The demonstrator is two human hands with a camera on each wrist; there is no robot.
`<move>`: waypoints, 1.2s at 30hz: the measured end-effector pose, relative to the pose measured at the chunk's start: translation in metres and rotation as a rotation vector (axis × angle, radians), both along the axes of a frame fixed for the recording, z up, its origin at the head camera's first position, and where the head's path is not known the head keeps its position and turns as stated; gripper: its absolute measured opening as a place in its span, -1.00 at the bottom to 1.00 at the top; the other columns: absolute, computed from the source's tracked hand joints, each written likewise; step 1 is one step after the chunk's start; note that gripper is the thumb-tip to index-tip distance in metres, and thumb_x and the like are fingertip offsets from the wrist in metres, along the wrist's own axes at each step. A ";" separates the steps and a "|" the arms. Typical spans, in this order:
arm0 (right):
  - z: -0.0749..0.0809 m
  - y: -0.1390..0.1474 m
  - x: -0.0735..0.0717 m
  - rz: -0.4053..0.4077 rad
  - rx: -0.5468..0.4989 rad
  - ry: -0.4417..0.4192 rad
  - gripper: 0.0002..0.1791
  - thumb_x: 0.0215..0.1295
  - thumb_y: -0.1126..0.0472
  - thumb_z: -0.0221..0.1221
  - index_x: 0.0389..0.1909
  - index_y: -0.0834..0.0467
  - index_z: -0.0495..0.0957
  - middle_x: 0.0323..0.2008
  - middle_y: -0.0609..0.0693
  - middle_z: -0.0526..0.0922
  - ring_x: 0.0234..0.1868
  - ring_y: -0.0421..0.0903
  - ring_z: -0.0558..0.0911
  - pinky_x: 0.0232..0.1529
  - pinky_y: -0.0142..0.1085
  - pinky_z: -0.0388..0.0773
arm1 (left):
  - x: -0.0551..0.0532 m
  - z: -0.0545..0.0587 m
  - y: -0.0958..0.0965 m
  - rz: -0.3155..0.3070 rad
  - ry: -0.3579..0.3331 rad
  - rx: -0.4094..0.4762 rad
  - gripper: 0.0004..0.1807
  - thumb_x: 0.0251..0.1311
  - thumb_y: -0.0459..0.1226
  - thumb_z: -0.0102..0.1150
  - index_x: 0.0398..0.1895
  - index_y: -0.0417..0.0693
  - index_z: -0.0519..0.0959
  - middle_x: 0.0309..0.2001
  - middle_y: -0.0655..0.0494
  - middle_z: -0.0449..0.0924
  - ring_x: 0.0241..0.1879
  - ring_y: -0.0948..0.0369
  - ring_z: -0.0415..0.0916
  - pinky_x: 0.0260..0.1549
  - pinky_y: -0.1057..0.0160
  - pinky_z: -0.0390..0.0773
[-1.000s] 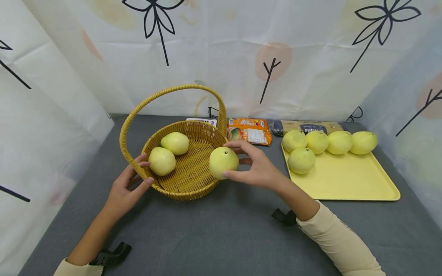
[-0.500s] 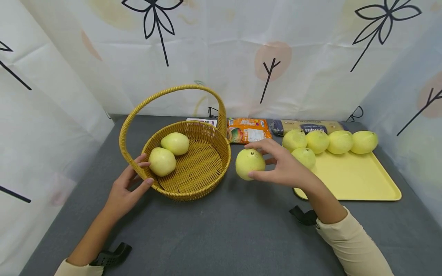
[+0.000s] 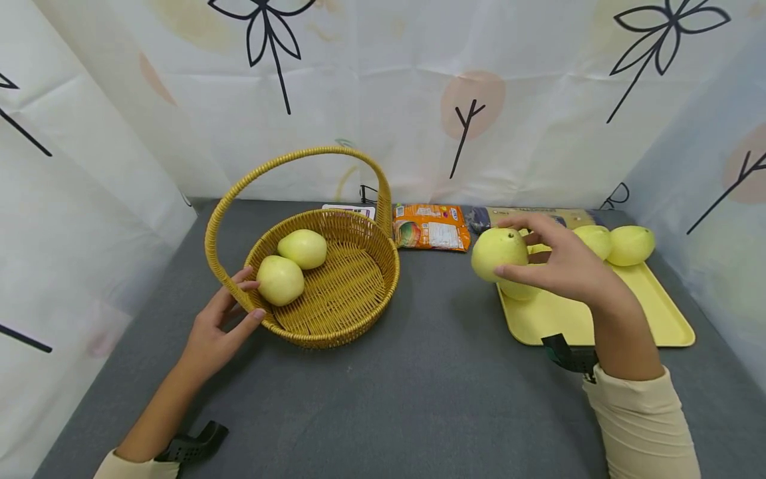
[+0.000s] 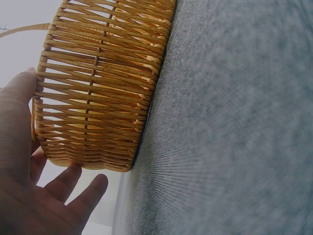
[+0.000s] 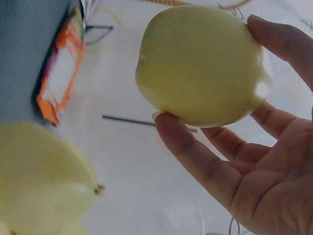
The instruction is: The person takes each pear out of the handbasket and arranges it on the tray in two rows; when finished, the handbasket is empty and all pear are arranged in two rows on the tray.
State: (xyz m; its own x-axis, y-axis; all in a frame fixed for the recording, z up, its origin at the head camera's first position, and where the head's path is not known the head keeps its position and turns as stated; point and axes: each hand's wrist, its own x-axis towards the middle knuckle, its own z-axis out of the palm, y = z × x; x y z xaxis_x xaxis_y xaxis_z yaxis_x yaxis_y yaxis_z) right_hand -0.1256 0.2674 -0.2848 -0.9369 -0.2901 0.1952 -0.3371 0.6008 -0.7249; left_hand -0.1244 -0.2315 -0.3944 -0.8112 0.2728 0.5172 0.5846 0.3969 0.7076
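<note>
Taking the basket point(image 3: 359, 279) as the clock's centre, with twelve at the far side of the surface point(image 3: 383, 406), the held fruit point(image 3: 499, 256) is out at three o'clock, by the near left edge of the tray point(image 3: 658, 319). The right hand point(image 3: 556, 263) is clamped on it, thumb and fingertips on opposite sides. The left hand point(image 3: 218, 332) holds the basket rim at eight o'clock, thumb and fingers spanning the foot of the handle point(image 3: 299, 156); the left wrist view shows its outer fingers spread apart.

Inside the basket, a farther fruit point(image 3: 302, 249) lies at eleven and a nearer fruit point(image 3: 280, 281) at nine. Other fruits point(image 3: 631, 246) sit on the tray, some hidden behind the right hand.

Carrying smooth, rounded fruit calls for an even fingertip grip, firm without bruising. The path should clear the neighbouring fruits, and any release is best left until the weight is fully supported. Light pressure is probably enough on the basket; more could tip it.

At two o'clock the orange packet point(image 3: 431, 229) shows a printed fruit, but its lettering is too small to read, as is the brown packet's point(image 3: 574, 217) print.
</note>
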 end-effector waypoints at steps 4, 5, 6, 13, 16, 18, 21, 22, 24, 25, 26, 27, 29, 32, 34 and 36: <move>0.009 0.021 0.005 -0.134 0.041 -0.029 -0.34 0.18 0.24 0.45 0.29 0.13 0.42 0.26 -0.04 0.39 0.15 0.08 0.46 -0.12 -0.57 0.51 | -0.003 -0.006 -0.003 -0.003 0.001 0.006 -0.49 0.14 -0.66 0.20 0.20 -0.49 0.43 0.39 -0.41 0.24 0.32 0.36 0.33 0.06 0.54 0.43; 0.011 0.027 0.007 -0.173 0.053 -0.038 -0.33 0.19 0.21 0.44 0.30 0.11 0.41 0.26 -0.07 0.38 0.16 0.02 0.46 -0.15 -0.58 0.50 | -0.004 -0.009 -0.005 -0.005 0.001 0.007 -0.49 0.14 -0.66 0.20 0.21 -0.47 0.44 0.40 -0.39 0.24 0.33 0.35 0.32 0.07 0.54 0.43; 0.012 0.033 0.009 -0.208 0.062 -0.045 -0.33 0.19 0.20 0.44 0.31 0.10 0.40 0.25 -0.10 0.36 0.14 -0.05 0.45 -0.17 -0.59 0.49 | -0.006 -0.013 -0.006 -0.006 0.003 0.007 -0.47 0.14 -0.65 0.21 0.22 -0.45 0.44 0.40 -0.37 0.24 0.34 0.34 0.32 0.07 0.54 0.43; 0.013 0.074 0.016 -0.356 0.139 -0.049 -0.28 0.25 0.08 0.41 0.36 0.11 0.32 0.26 -0.01 0.32 0.09 -0.07 0.47 -0.28 -0.54 0.42 | -0.014 -0.029 -0.015 -0.003 -0.003 0.009 -0.43 0.16 -0.60 0.25 0.28 -0.28 0.47 0.45 -0.21 0.24 0.35 0.31 0.31 0.08 0.53 0.43; 0.011 0.086 0.016 -0.385 0.196 -0.091 -0.25 0.27 -0.01 0.37 0.38 0.13 0.29 0.30 0.12 0.29 0.12 0.17 0.43 -0.23 -0.36 0.39 | -0.014 -0.029 -0.015 -0.009 -0.004 0.010 -0.43 0.16 -0.59 0.26 0.29 -0.24 0.47 0.45 -0.19 0.24 0.36 0.30 0.31 0.08 0.52 0.44; 0.010 0.093 0.015 -0.383 0.228 -0.130 -0.22 0.28 -0.06 0.35 0.40 0.16 0.27 0.32 0.23 0.25 0.14 0.27 0.41 -0.16 -0.16 0.41 | -0.014 -0.028 -0.015 -0.012 -0.001 0.010 -0.43 0.17 -0.59 0.26 0.29 -0.25 0.47 0.45 -0.20 0.24 0.35 0.29 0.32 0.08 0.52 0.44; 0.005 0.103 0.011 -0.364 0.268 -0.173 -0.18 0.30 -0.08 0.34 0.41 0.22 0.23 0.31 0.36 0.22 0.15 0.37 0.42 -0.11 0.12 0.43 | -0.015 -0.028 -0.015 -0.010 -0.003 0.006 -0.43 0.17 -0.58 0.25 0.29 -0.25 0.47 0.45 -0.20 0.24 0.34 0.30 0.33 0.08 0.52 0.43; 0.003 0.105 0.009 -0.354 0.277 -0.192 -0.17 0.30 -0.08 0.33 0.41 0.24 0.21 0.31 0.40 0.20 0.16 0.41 0.41 -0.09 0.20 0.41 | -0.015 -0.028 -0.015 -0.008 0.000 0.004 -0.42 0.17 -0.59 0.25 0.29 -0.25 0.47 0.45 -0.20 0.24 0.34 0.30 0.33 0.08 0.52 0.43; -0.002 0.109 0.004 -0.325 0.303 -0.218 -0.16 0.30 -0.06 0.34 0.40 0.29 0.19 0.29 0.45 0.20 0.18 0.46 0.36 -0.06 0.28 0.39 | -0.015 -0.028 -0.016 -0.005 -0.004 0.004 -0.42 0.17 -0.58 0.26 0.29 -0.25 0.46 0.45 -0.18 0.24 0.34 0.31 0.33 0.08 0.53 0.43; -0.005 0.110 0.001 -0.308 0.312 -0.234 -0.16 0.30 -0.05 0.34 0.38 0.32 0.18 0.27 0.45 0.21 0.19 0.46 0.35 -0.04 0.28 0.39 | -0.015 -0.028 -0.016 -0.005 -0.005 0.003 -0.42 0.17 -0.58 0.26 0.30 -0.25 0.46 0.45 -0.18 0.25 0.34 0.32 0.32 0.08 0.53 0.43; -0.008 0.111 -0.002 -0.292 0.321 -0.254 -0.15 0.30 -0.03 0.34 0.37 0.34 0.16 0.26 0.47 0.21 0.19 0.46 0.34 -0.03 0.28 0.40 | -0.015 -0.028 -0.016 -0.004 -0.003 0.002 -0.42 0.16 -0.59 0.26 0.29 -0.24 0.46 0.45 -0.17 0.25 0.34 0.31 0.33 0.08 0.53 0.43; -0.011 0.111 -0.004 -0.273 0.327 -0.275 -0.15 0.30 -0.02 0.35 0.36 0.37 0.15 0.25 0.49 0.21 0.19 0.46 0.32 -0.02 0.28 0.40 | -0.015 -0.028 -0.016 -0.005 -0.004 0.002 -0.42 0.16 -0.59 0.26 0.30 -0.24 0.46 0.45 -0.17 0.25 0.34 0.31 0.32 0.08 0.53 0.43; -0.016 0.111 -0.009 -0.233 0.345 -0.302 -0.17 0.29 0.03 0.35 0.31 0.41 0.14 0.20 0.52 0.24 0.17 0.45 0.33 -0.03 0.26 0.42 | -0.015 -0.028 -0.015 -0.007 -0.007 0.006 -0.42 0.17 -0.58 0.26 0.29 -0.24 0.47 0.45 -0.17 0.25 0.35 0.30 0.32 0.08 0.52 0.43; -0.023 0.110 -0.016 -0.186 0.363 -0.328 -0.22 0.27 0.10 0.37 0.25 0.45 0.16 0.16 0.54 0.27 0.15 0.46 0.36 -0.03 0.22 0.45 | -0.015 -0.028 -0.015 -0.007 -0.008 0.006 -0.43 0.17 -0.59 0.25 0.29 -0.24 0.47 0.45 -0.17 0.25 0.35 0.29 0.32 0.08 0.52 0.44; -0.027 0.110 -0.019 -0.158 0.369 -0.334 -0.26 0.26 0.14 0.38 0.21 0.46 0.19 0.14 0.55 0.28 0.15 0.47 0.35 -0.04 0.21 0.46 | -0.015 -0.028 -0.015 -0.004 -0.010 0.007 -0.43 0.17 -0.58 0.25 0.29 -0.24 0.47 0.45 -0.18 0.25 0.34 0.30 0.33 0.07 0.52 0.44; -0.031 0.110 -0.022 -0.137 0.367 -0.345 -0.28 0.25 0.16 0.38 0.19 0.46 0.20 0.14 0.55 0.27 0.16 0.48 0.33 -0.03 0.21 0.46 | -0.016 -0.028 -0.016 -0.002 -0.004 0.002 -0.43 0.17 -0.58 0.25 0.29 -0.25 0.47 0.44 -0.20 0.25 0.34 0.29 0.33 0.07 0.52 0.45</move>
State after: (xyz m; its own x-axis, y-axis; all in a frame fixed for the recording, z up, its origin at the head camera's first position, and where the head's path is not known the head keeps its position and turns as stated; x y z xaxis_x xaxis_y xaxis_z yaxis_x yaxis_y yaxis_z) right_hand -0.1477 0.3778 -0.3154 -0.9629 -0.1513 -0.2236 -0.0158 0.8583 -0.5130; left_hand -0.1400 -0.2471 -0.4225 -0.8129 0.2731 0.5144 0.5823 0.3942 0.7110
